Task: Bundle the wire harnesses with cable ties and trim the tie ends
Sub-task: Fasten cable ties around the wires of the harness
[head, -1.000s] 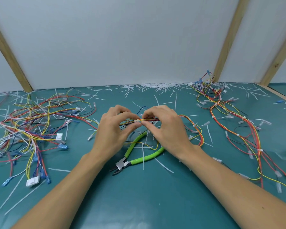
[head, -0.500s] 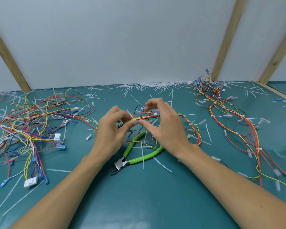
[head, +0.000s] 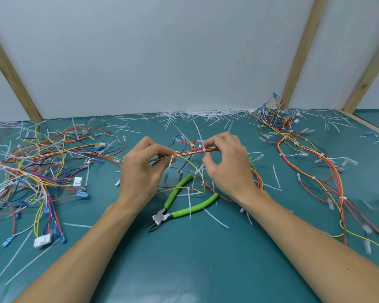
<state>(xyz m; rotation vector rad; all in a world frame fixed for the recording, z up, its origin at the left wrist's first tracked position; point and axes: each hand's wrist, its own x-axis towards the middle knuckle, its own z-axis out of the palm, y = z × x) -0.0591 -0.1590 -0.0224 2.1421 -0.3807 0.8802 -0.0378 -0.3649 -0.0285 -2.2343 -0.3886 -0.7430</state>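
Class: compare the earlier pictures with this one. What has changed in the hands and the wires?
The left hand and right hand have drawn apart along the wire bundle, each keeping its grip. The green cutters still lie untouched on the table.

Cutters (head: pixel 179 206) on table (head: pixel 184 259), between harness piles (head: pixel 37 171) left, right.

hands: 2 (head: pixel 140 171) (head: pixel 228 169) | side cutters (head: pixel 179 204): 1 | wire piles: 2 (head: pixel 37 171) (head: pixel 311 167)

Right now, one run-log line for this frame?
step: tying harness | left hand: pinching wire bundle at cable tie | right hand: holding bundle | green-handled cutters: on mat, untouched
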